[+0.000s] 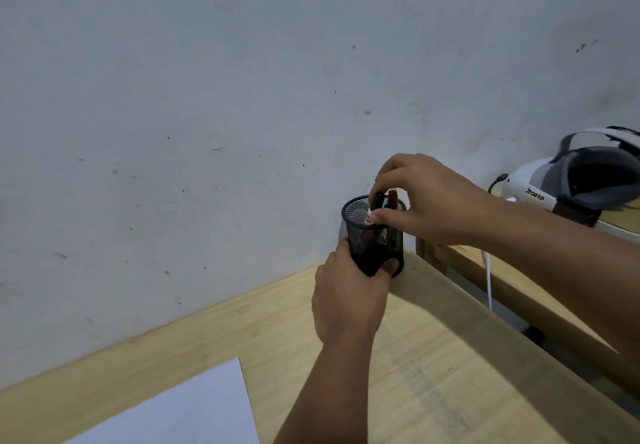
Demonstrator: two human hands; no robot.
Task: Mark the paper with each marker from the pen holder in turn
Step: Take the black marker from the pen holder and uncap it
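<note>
A black mesh pen holder (379, 235) stands at the far corner of the wooden table (433, 357), against the wall. My left hand (349, 298) is wrapped around its lower part from the near side. My right hand (426, 197) reaches over its rim, thumb and fingers pinched on a black-capped marker (375, 201) that sticks out of the holder. A red-capped marker (392, 196) and a blue one stand beside it inside. A white sheet of paper (194, 412) lies at the near left of the table.
A white and grey headset (581, 180) with a cable rests on a second wooden surface to the right, across a gap from the table. A stained white wall (242, 97) rises directly behind the table's far edge.
</note>
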